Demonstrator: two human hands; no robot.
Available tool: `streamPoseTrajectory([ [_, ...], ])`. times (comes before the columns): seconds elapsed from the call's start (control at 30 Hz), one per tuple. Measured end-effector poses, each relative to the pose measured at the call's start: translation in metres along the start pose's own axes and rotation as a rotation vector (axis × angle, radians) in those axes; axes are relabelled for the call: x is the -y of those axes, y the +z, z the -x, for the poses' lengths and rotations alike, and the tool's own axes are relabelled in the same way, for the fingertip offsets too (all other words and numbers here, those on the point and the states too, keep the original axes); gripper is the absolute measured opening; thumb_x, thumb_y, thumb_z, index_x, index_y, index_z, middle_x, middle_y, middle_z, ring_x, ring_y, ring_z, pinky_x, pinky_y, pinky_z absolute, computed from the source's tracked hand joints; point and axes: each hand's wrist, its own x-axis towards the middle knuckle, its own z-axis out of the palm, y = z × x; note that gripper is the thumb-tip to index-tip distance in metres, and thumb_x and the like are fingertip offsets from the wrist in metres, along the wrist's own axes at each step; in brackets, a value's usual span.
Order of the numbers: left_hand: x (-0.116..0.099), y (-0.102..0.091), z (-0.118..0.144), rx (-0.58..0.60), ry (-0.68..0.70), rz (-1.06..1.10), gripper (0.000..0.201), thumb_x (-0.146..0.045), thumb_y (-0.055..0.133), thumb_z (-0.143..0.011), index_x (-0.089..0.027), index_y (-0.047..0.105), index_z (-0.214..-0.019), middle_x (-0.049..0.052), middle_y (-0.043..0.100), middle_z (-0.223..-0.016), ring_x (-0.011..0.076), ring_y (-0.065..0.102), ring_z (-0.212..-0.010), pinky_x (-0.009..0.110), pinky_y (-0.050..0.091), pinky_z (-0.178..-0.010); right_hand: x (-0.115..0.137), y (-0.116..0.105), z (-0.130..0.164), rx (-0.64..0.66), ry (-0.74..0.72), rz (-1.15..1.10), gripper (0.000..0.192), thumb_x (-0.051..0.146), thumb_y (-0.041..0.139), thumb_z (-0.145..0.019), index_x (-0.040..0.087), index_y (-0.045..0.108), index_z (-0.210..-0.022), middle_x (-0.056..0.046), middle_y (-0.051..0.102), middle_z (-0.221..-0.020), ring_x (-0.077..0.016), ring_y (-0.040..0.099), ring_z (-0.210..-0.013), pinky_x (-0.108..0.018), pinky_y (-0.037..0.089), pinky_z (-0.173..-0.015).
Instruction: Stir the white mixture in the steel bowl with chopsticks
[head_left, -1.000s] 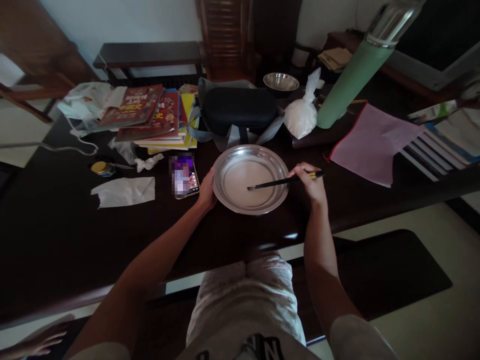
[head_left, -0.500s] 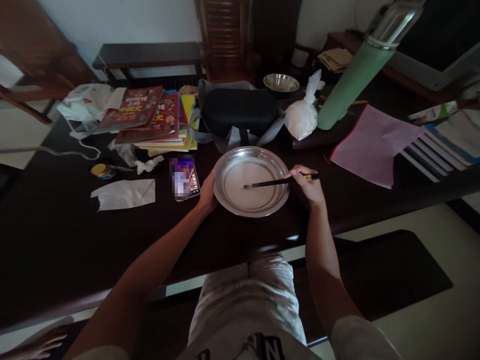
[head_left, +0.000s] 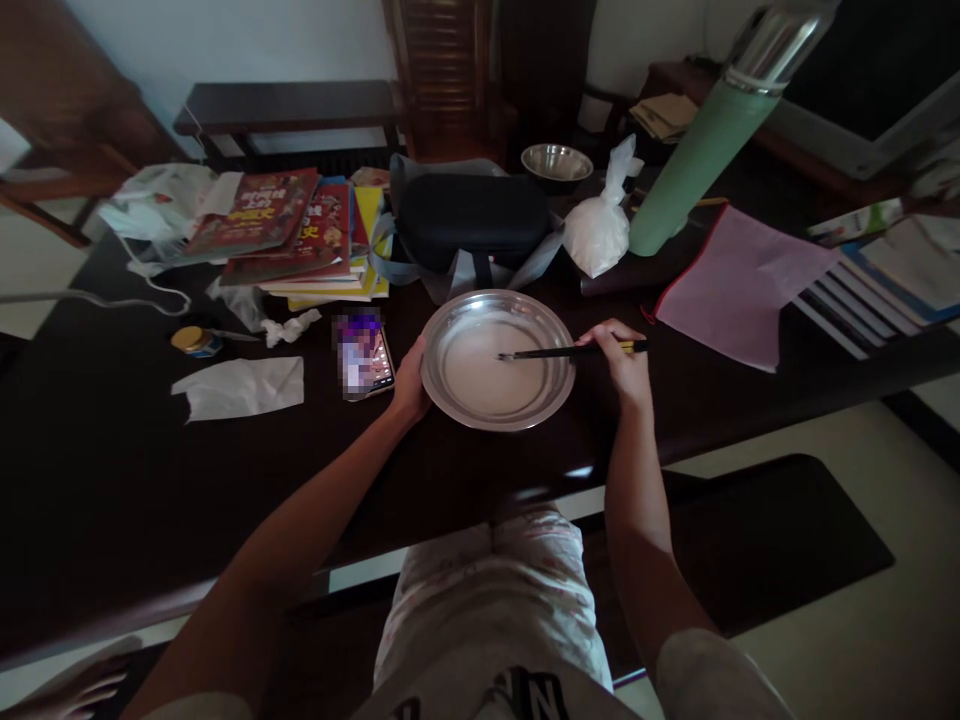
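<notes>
A round metal plate (head_left: 450,399) with pale liquid in it sits on the dark table near its front edge. My left hand (head_left: 411,384) grips the plate's left rim. My right hand (head_left: 621,360) holds a pair of dark chopsticks (head_left: 559,351) at the plate's right side. Their tips reach into the liquid near the plate's middle. A phone (head_left: 364,353) with a lit screen lies just left of my left hand.
Behind the plate lie a black case (head_left: 472,215), a stack of books (head_left: 300,235), a tied white bag (head_left: 596,230), a small metal bowl (head_left: 556,161) and a green flask (head_left: 701,150). A pink folder (head_left: 739,285) is right; crumpled tissue (head_left: 240,388) and a small jar (head_left: 191,341) left.
The chopstick tips have shifted inside the plate, first left and then back toward the middle and slightly up. My left hand stays on the rim.
</notes>
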Motion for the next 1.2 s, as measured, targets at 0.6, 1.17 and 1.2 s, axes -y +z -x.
streamPoseTrajectory([
  [0.6, -0.0013, 0.0019, 0.0022, -0.047, -0.024, 0.039, 0.028, -0.047, 0.075, -0.087, -0.021, 0.079, -0.094, 0.006, 0.083, -0.095, 0.0302, 0.074, -0.116, 0.040, 0.059, -0.104, 0.0012, 0.0004, 0.0010, 0.157, -0.032, 0.057, 0.047, 0.071, 0.072, -0.087, 0.026, 0.078, -0.072, -0.002, 0.077, -0.074, -0.0208, 0.073, -0.076, -0.035, 0.058, -0.074],
  [1.17, -0.0027, 0.0036, 0.0034, 0.013, 0.002, 0.016, 0.034, -0.054, 0.079, -0.083, -0.022, 0.078, -0.094, 0.008, 0.084, -0.103, 0.0344, 0.071, -0.125, 0.043, 0.058, -0.107, -0.0005, -0.0006, 0.0005, 0.024, 0.011, 0.009, 0.049, 0.073, 0.072, -0.085, 0.026, 0.074, -0.069, 0.000, 0.074, -0.068, -0.0205, 0.072, -0.069, -0.036, 0.059, -0.072],
  [1.2, -0.0028, 0.0037, 0.0035, 0.017, 0.001, 0.017, 0.034, -0.054, 0.079, -0.082, -0.022, 0.078, -0.093, 0.008, 0.083, -0.104, 0.0347, 0.071, -0.125, 0.042, 0.058, -0.106, -0.0005, -0.0004, 0.0006, 0.053, 0.016, 0.012, 0.049, 0.073, 0.072, -0.085, 0.026, 0.075, -0.069, -0.001, 0.075, -0.068, -0.0208, 0.073, -0.069, -0.037, 0.059, -0.072],
])
